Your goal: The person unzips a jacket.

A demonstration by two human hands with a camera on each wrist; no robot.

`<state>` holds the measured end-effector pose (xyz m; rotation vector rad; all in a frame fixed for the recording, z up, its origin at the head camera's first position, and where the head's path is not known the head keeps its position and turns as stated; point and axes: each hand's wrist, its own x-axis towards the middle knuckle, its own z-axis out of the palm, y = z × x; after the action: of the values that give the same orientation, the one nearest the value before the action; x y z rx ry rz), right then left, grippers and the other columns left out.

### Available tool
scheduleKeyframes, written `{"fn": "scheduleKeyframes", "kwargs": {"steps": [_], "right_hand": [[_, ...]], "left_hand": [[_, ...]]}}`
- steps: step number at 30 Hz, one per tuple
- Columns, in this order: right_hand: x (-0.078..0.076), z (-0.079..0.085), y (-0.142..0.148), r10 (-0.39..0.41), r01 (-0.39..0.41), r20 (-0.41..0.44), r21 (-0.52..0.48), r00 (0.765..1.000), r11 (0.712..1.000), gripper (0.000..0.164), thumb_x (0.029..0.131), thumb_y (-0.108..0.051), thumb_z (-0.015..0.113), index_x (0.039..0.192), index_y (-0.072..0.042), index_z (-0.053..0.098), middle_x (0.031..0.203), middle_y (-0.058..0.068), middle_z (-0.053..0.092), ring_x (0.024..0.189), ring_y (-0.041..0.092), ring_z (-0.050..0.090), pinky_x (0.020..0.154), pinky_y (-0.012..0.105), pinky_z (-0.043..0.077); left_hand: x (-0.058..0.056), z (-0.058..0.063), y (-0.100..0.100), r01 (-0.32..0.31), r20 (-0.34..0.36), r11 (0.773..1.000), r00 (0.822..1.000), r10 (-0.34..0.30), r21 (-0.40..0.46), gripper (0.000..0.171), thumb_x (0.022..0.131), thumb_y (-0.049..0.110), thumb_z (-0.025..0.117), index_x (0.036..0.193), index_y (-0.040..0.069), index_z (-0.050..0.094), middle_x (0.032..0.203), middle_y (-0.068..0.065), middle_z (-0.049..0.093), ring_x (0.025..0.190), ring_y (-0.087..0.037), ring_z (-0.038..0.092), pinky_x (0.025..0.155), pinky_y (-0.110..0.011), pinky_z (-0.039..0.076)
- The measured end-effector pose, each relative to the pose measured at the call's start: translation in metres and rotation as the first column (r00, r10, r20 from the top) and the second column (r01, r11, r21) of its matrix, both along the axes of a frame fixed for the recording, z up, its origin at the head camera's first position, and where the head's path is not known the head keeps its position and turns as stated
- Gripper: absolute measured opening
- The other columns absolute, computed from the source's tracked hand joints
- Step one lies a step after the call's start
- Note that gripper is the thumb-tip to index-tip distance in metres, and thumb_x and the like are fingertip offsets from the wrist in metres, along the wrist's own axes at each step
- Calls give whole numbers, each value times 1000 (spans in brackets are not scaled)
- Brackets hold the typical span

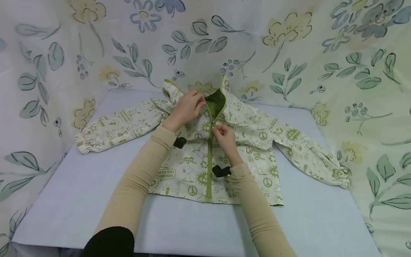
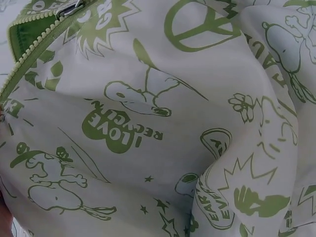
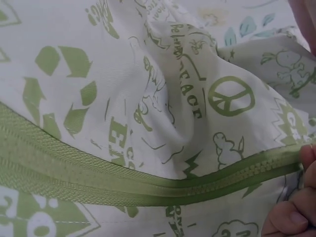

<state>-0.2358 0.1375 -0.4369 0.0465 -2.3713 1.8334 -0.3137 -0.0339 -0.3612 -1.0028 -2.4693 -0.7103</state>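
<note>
A white child's jacket (image 1: 189, 167) with green cartoon print lies front up, its sleeves spread to both sides. Its green zipper (image 1: 209, 164) is joined from the hem up to the chest and parts above the slider. My left hand (image 1: 189, 107) pinches the left front edge near the collar; only a sliver of it enters the left wrist view. Just under the slider, my right hand (image 1: 226, 139) pinches the zipper pull, which its fingertips mostly hide. In the right wrist view the right fingers (image 3: 291, 212) meet the joined zipper teeth.
A pale cloth-covered table (image 1: 80, 200) lies beneath the jacket. Behind and at both sides hangs a curtain (image 1: 244, 46) printed with flowers and leaves. Black camera mounts (image 1: 221, 171) sit at the wrists. The dark green lining (image 1: 216, 101) shows in the neck opening.
</note>
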Motion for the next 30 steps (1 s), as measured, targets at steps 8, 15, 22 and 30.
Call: {"fn": "scheduleKeyframes", "kwargs": {"steps": [8, 15, 22, 30], "right_hand": [[15, 17, -6, 16, -16, -7, -10, 1000, 1000, 22, 87, -14, 52, 92, 7, 58, 60, 19, 47, 40, 9, 34, 38, 25, 26], [17, 14, -7, 16, -16, 15, -8, 1000, 1000, 24, 87, -13, 52, 90, 10, 57, 52, 5, 44, 39, 9, 33, 37, 25, 25], [7, -8, -1, 23, -22, 45, -30, 999, 999, 28, 86, -21, 55, 89, 7, 59, 51, 5, 44, 38, 12, 32, 35, 26, 25], [8, -15, 0, 31, -31, 6, 0, 1000, 1000, 29, 86, -23, 54, 91, 5, 60, 56, 15, 45, 41, 14, 33, 37, 27, 27]], "left_hand": [[0, -2, -1, -30, 56, 999, 998, 30, 11, 16, 90, 22, 47, 94, 9, 56, 87, -3, 45, 74, -16, 40, 63, -28, 35], [0, -2, -2, -43, 57, 999, 998, 42, 13, 17, 90, 20, 47, 96, 8, 57, 92, -5, 47, 79, -17, 43, 66, -29, 37], [-1, -2, -3, -88, 48, 996, 995, 87, 14, 18, 91, 22, 46, 99, 9, 57, 97, -5, 49, 81, -16, 45, 67, -27, 38], [-5, 0, -5, -117, 88, 991, 990, 112, 58, 18, 91, 22, 45, 97, 9, 56, 96, -5, 48, 86, -18, 48, 66, -27, 41]]}}
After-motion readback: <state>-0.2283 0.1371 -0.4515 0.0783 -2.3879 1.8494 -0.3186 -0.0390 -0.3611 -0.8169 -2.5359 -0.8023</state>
